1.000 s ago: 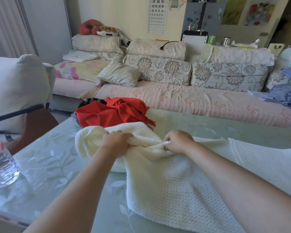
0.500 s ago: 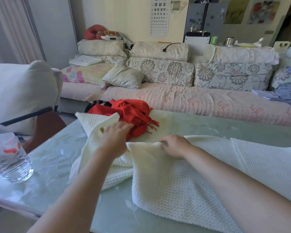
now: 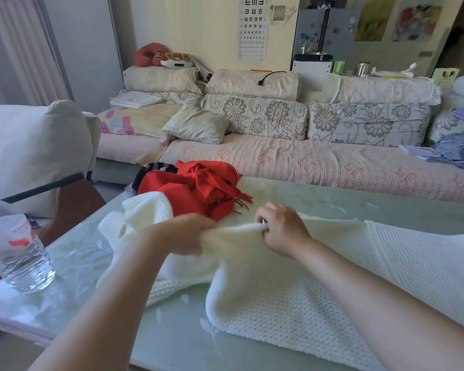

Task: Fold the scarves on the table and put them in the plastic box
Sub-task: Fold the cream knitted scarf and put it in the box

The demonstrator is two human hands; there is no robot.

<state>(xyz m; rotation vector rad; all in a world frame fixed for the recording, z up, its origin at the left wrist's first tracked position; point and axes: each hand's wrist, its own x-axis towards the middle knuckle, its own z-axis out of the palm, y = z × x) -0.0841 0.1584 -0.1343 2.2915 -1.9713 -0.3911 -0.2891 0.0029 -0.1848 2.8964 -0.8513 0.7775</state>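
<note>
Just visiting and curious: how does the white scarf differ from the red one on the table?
The white scarf is spread wide; the red scarf lies bunched in a heap. The white scarf is an open, bumpy knit; the red scarf looks smooth, with a fringe. The left hand and right hand grip the white scarf; nothing holds the red scarf. Both rest on the table.

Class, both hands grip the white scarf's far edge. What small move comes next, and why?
Likely draw the hands apart to straighten that edge: left hand and right hand pinch the white scarf close together, its edge bunched between them, the rest spread on the table.
</note>
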